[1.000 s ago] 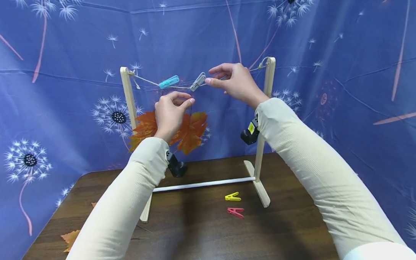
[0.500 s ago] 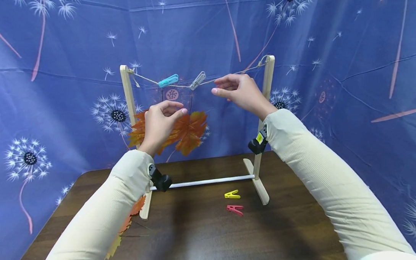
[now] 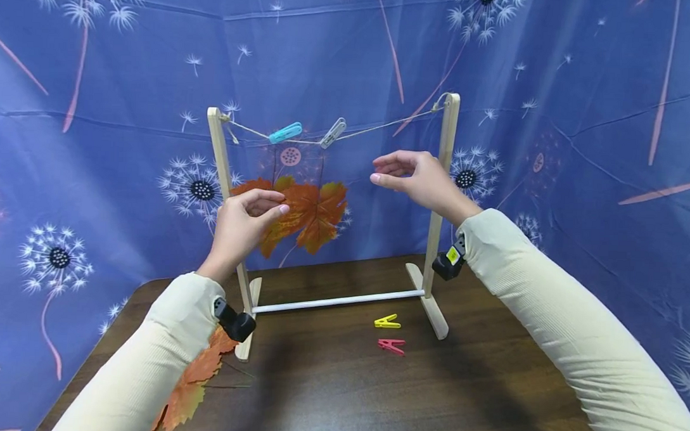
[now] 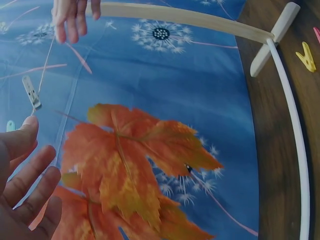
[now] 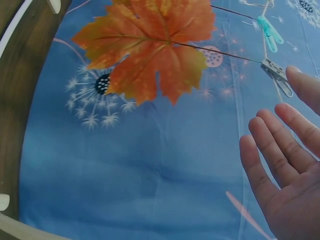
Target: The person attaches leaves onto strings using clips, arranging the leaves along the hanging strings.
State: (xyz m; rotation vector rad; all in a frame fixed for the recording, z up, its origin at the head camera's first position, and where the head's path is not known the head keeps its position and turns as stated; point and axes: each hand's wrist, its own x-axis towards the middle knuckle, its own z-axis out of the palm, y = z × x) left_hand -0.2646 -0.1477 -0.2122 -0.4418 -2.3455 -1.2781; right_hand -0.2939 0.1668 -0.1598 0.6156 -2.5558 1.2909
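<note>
Two orange maple leaves [image 3: 316, 217] hang by their stems from a string [image 3: 382, 125] tied between two wooden posts. A blue clothespin [image 3: 286, 133] clips one stem and a grey clothespin [image 3: 333, 133] clips the other, as the right wrist view also shows. My left hand [image 3: 244, 225] hovers in front of the left leaf with relaxed fingers and holds nothing; it covers part of that leaf. Below the string, to the right of the leaves, my right hand [image 3: 417, 180] is held in the air, fingers loosely extended and holding nothing.
A yellow clothespin [image 3: 387, 321] and a red clothespin [image 3: 391, 346] lie on the brown table [image 3: 328, 380] in front of the stand's white bar [image 3: 342, 301]. More autumn leaves [image 3: 187, 391] lie at the left, partly under my left sleeve. A blue dandelion-print cloth [image 3: 351, 51] hangs behind.
Both hands have drawn away from the grey clothespin and the leaf stem: the left down and left, the right down and right. The leaf stays hanging from the string.
</note>
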